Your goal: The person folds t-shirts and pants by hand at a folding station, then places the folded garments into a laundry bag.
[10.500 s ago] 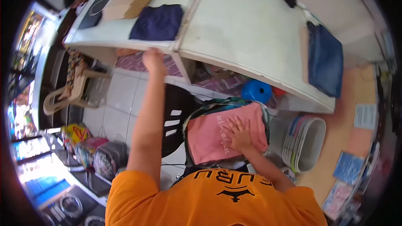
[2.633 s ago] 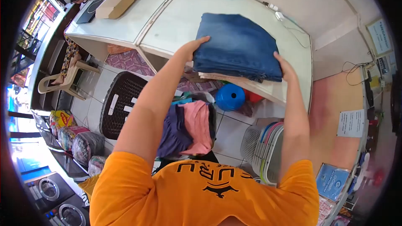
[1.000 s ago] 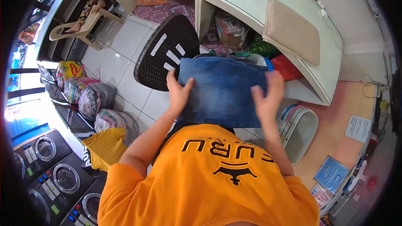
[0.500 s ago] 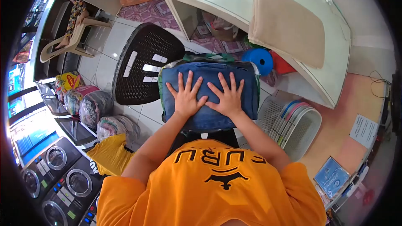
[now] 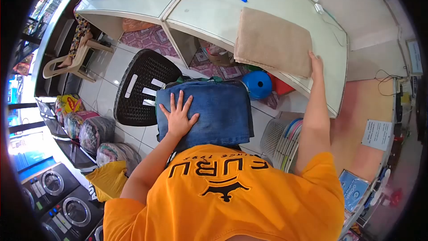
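Folded blue denim (image 5: 218,111) lies in front of my body, on top of a bag whose edge shows behind it. My left hand (image 5: 179,118) rests flat on the denim's left part with its fingers spread. Stretched out to the right, my right hand (image 5: 316,62) is at the right edge of a folded beige cloth (image 5: 274,40) on the white counter (image 5: 200,2). Its fingers are bent around the cloth's edge, and some fingertips are hidden.
A dark perforated chair back (image 5: 145,87) stands left of the denim. Beyond it are a beige plastic chair (image 5: 84,53) and filled plastic bags (image 5: 96,134). A blue round object (image 5: 257,85) and stacked baskets (image 5: 285,140) are at the right; washing machines (image 5: 62,196) stand lower left.
My right hand has left the denim and reached up and right to the beige cloth. My left hand stays on the denim. The whole view has shifted slightly.
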Tool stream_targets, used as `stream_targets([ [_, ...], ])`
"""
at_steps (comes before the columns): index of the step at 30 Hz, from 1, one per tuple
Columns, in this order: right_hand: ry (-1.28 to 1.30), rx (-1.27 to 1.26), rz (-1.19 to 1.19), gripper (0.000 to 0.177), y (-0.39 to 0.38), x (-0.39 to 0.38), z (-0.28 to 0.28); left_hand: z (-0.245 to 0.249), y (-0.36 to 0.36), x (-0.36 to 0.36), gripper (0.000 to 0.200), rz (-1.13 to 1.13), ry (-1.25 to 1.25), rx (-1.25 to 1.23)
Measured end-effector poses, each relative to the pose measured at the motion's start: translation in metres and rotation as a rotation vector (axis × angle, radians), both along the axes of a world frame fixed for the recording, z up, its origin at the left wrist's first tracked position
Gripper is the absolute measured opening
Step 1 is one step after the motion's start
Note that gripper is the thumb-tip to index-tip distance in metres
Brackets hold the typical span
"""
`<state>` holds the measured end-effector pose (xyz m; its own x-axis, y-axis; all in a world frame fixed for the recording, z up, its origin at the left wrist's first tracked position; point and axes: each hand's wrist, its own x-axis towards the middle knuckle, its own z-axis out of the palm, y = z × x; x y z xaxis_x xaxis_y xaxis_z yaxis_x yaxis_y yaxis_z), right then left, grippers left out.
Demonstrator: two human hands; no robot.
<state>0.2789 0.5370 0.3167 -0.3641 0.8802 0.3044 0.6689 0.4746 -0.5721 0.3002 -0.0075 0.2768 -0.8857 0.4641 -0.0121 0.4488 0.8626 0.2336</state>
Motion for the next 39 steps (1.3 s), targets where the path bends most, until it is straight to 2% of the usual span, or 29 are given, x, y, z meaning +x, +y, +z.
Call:
stream_targets([
  [2, 0.267, -1.096, 0.141, 0.049, 0.002, -0.006, 0.005, 0.003, -0.001, 0.004, 0.062, -0.002, 0.010, 0.009],
  [3, 0.268, -1.100, 0.148, 0.049, 0.000, -0.008, 0.007, 0.005, -0.001, 0.004, 0.062, 0.006, -0.015, 0.029],
  [5, 0.184, -1.330, 0.271, 0.050, -0.020, -0.006, 0.029, 0.010, -0.003, 0.003, 0.063, 0.008, -0.042, 0.045],
  [7, 0.233, -1.242, 0.354, 0.049, -0.040, -0.002, 0.041, 0.015, 0.000, -0.008, 0.065, 0.043, -0.072, 0.432],
  [8, 0.277, -1.152, 0.438, 0.049, -0.050, -0.004, 0.049, 0.027, 0.004, -0.020, 0.065, 0.002, -0.012, 0.520],
  [10, 0.306, -1.110, 0.540, 0.048, -0.072, -0.009, 0.081, 0.037, 0.018, -0.052, 0.063, 0.043, -0.198, 0.959],
  [11, 0.346, -1.070, 0.637, 0.047, -0.087, -0.012, 0.102, 0.054, 0.024, -0.069, 0.063, 0.060, -0.233, 1.003],
  [12, 0.350, -1.048, 0.730, 0.046, -0.115, -0.014, 0.133, 0.048, 0.034, -0.092, 0.065, 0.101, -0.310, 1.178],
  [13, 0.359, -1.022, 0.823, 0.046, -0.151, -0.014, 0.167, 0.062, 0.045, -0.108, 0.069, 0.144, -0.483, 1.411],
  [14, 0.369, -0.986, 0.861, 0.043, -0.185, -0.014, 0.195, 0.089, 0.045, -0.112, 0.071, 0.269, -0.656, 1.349],
  [15, 0.380, -0.946, 0.899, 0.041, -0.217, -0.012, 0.216, 0.079, 0.049, -0.128, 0.075, 0.284, -0.812, 1.410],
  [17, 0.377, -0.941, 1.008, 0.042, -0.262, -0.002, 0.241, 0.085, 0.053, -0.133, 0.072, 0.471, -1.058, 1.482],
  [19, 0.441, -0.998, 1.030, 0.042, -0.295, 0.015, 0.255, 0.096, 0.029, -0.126, 0.067, 0.196, -1.449, 1.588],
  [20, 0.507, -1.059, 1.048, 0.041, -0.308, 0.023, 0.258, 0.113, 0.010, -0.112, 0.058, 0.313, -1.445, 1.676],
  [21, 0.509, -1.062, 1.050, 0.041, -0.319, 0.032, 0.257, 0.114, -0.012, -0.106, 0.060, 0.350, -1.397, 1.684],
  [23, 0.811, -1.431, 0.935, 0.040, -0.334, 0.047, 0.252, 0.138, -0.049, -0.084, 0.061, 0.348, -1.375, 1.849],
  [26, 0.770, -1.543, 0.760, 0.042, -0.332, 0.066, 0.210, 0.161, -0.099, -0.055, 0.060, 0.411, -1.450, 1.902],
  [27, 0.510, -1.281, 0.739, 0.044, -0.326, 0.073, 0.193, 0.161, -0.110, -0.047, 0.057, 0.560, -1.375, 1.704],
  [28, 0.357, -1.196, 0.735, 0.046, -0.324, 0.078, 0.168, 0.159, -0.121, -0.045, 0.054, 0.694, -1.293, 1.503],
  [29, 0.205, -1.111, 0.732, 0.049, -0.321, 0.082, 0.144, 0.135, -0.134, -0.047, 0.052, 0.526, -1.236, 1.254],
  [30, 0.147, -1.213, 0.751, 0.051, -0.322, 0.086, 0.109, 0.106, -0.130, -0.036, 0.051, 0.575, -1.027, 1.072],
  [31, 0.058, -1.218, 0.700, 0.054, -0.320, 0.096, 0.064, 0.052, -0.143, -0.026, 0.053, 0.575, -1.142, 0.886],
  [32, -0.031, -1.219, 0.645, 0.057, -0.318, 0.108, 0.024, 0.033, -0.133, -0.007, 0.053, 0.701, -1.189, 0.780],
  [33, -0.038, -1.221, 0.640, 0.057, -0.317, 0.117, 0.002, 0.003, -0.121, 0.011, 0.056, 0.736, -1.096, 0.829],
  [34, -0.029, -1.185, 0.620, 0.057, -0.322, 0.118, -0.003, 0.001, -0.113, 0.017, 0.055, 0.628, -0.963, 0.878],
  [35, -0.021, -1.150, 0.598, 0.057, -0.323, 0.118, -0.006, 0.000, -0.110, 0.018, 0.055, 0.625, -0.964, 0.883],
  [36, -0.183, -0.709, 0.659, 0.065, -0.315, 0.121, -0.003, 0.001, -0.109, 0.024, 0.054, 0.668, -0.962, 0.906],
  [38, -0.130, 0.085, 0.784, 0.065, -0.356, 0.102, 0.058, 0.002, -0.113, 0.028, 0.054, 0.660, -0.971, 0.899],
  [39, -0.257, 0.170, 0.938, 0.064, -0.389, 0.095, 0.084, 0.006, -0.115, 0.026, 0.054, 0.646, -0.967, 0.895],
])
